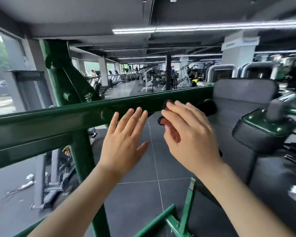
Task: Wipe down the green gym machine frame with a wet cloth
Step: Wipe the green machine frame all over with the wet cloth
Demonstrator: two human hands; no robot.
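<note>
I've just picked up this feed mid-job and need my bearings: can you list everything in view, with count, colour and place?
Frame bar: one, dark green, running across the middle from left edge to the seat.
Frame upright: one, dark green, below the bar, left of centre.
Cloth: one, reddish with dark edge, bunched under the right hand next to the bar.
Padded seat back: one, dark grey, right of the bar.
Pad: one, black, far right.
Floor tiles: many, dark grey, below.
Treadmills: a row, count unclear, black, far background by the windows.
Left hand: one, fingers spread flat, by the bar.
Right hand: one, holding the cloth.
</note>
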